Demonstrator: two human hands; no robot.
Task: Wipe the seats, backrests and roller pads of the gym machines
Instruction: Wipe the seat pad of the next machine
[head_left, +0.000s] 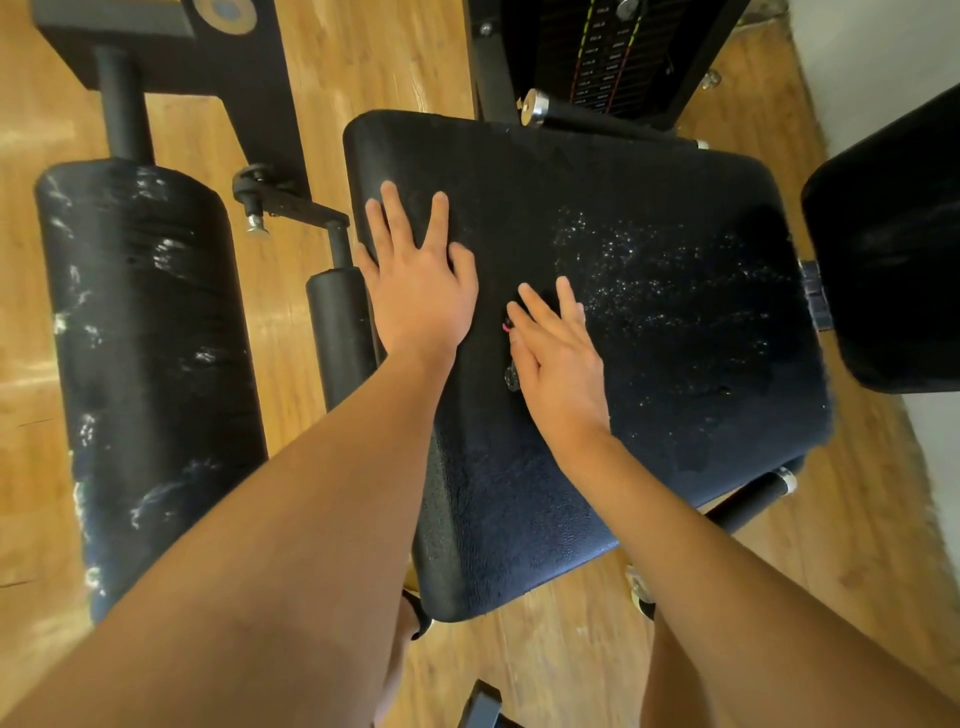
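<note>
Now presses 2 flat palms on the black seat (649, 197), left hand (415, 291) with fingers spread by its left edge, right hand (558, 358) with straight fingers mid-seat, beside white droplets (649, 270), near the roller pad (145, 364).

I'm resting my left hand (418, 296) flat on the droplet-speckled black seat (675, 182), my right hand (558, 364) lying flat just beside it.

Both bare arms (291, 519) stretched forward, left hand (418, 280) flat, palm down, fingers spread, right hand (558, 358) just beside it, palm down, fingers straight and close together
</note>
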